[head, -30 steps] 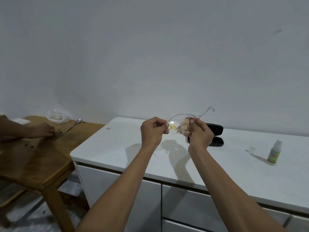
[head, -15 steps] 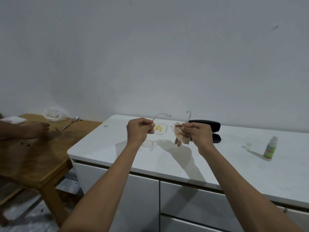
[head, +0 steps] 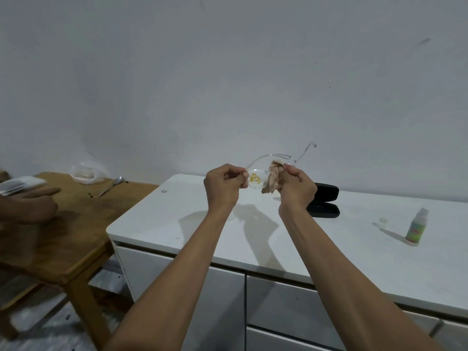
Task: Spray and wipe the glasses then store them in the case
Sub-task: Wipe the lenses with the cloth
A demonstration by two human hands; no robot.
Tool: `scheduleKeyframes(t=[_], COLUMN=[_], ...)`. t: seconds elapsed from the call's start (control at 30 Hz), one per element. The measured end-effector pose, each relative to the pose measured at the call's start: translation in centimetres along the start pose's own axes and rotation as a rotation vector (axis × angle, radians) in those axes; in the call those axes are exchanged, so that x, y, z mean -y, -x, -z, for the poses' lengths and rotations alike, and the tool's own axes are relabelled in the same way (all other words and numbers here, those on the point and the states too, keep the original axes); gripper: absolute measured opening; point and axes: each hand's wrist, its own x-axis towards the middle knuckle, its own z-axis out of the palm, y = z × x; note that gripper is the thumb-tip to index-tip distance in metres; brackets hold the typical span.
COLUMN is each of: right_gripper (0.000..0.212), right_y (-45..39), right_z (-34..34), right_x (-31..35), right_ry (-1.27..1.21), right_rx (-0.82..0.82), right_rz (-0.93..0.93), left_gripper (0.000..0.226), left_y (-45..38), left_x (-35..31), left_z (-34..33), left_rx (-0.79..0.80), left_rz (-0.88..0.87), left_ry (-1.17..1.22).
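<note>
over the last second the glasses (head: 258,180) had been turned and raised; the cloth (head: 271,180), previously bunched low on a lens, sat against the right lens. wiping was judged under way, storage not begun. the left hand (head: 222,188) pinched the frame's left end; the right hand (head: 297,188) gripped cloth and lens, both above the white cabinet (head: 177,224). the spray bottle (head: 416,226) stood right. farther back, the black case (head: 325,202) lay open; no contents were visible.
</note>
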Motion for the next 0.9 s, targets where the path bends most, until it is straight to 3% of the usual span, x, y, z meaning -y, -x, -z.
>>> scheduleKeyframes(t=[0.17,0.37,0.53,0.73,0.9], right_gripper=[0.009,0.014,0.017,0.020,0.026], right_y=[-0.8,-0.4,0.0,0.9,0.7], right_z=[1.6,3.5,3.1,0.1,-1.5], right_x=[-1.3,-1.5,-1.7,-1.3,-1.2], right_ry=[0.227,0.423,0.359,0.077,-0.009], right_rx=[0.268,0.422,0.217,-0.037,-0.073], right_rz=[-0.004,-0.013,-0.004,0.025,0.016], left_gripper=[0.005,0.009,0.007,0.005,0.005], left_y=[-0.2,-0.3,-0.4,0.1,0.5], left_x=[1.0,2.3,2.2,1.3,0.5], left_z=[1.5,3.7,4.1,2.9,1.6], left_rx=[-0.024,0.003,0.061,0.049,0.028], left_rz=[0.045,0.113,0.081,0.016,-0.003], left_ry=[-0.016,-0.051,-0.116,-0.106,-0.039])
